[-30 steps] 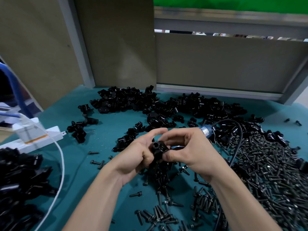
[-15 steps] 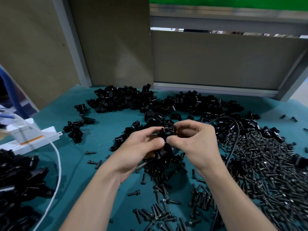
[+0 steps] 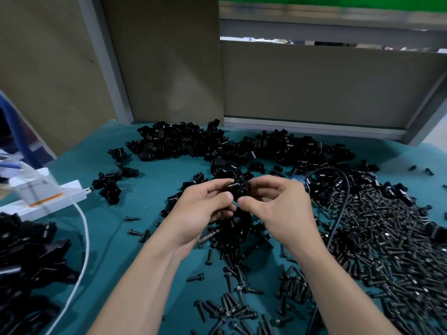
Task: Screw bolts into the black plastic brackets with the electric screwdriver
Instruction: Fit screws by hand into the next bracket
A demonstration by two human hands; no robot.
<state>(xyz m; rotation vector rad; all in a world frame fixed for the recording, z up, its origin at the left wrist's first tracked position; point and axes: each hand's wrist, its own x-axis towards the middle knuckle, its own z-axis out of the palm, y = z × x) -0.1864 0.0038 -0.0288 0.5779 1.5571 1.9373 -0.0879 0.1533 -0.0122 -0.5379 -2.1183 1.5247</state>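
Single black bracket gripped by left hand and right hand, fingers curled round it. Behind it bracket heap spread, bolt heap to its right.

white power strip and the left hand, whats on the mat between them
Head view: a small clump of black brackets and one loose bolt, otherwise bare teal mat.

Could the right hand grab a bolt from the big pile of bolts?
Probably yes. The bolt pile lies uncovered just beside the right hand, with only a thin black cable lying between them, easy to reach over. It would first have to let go of the bracket it pinches.
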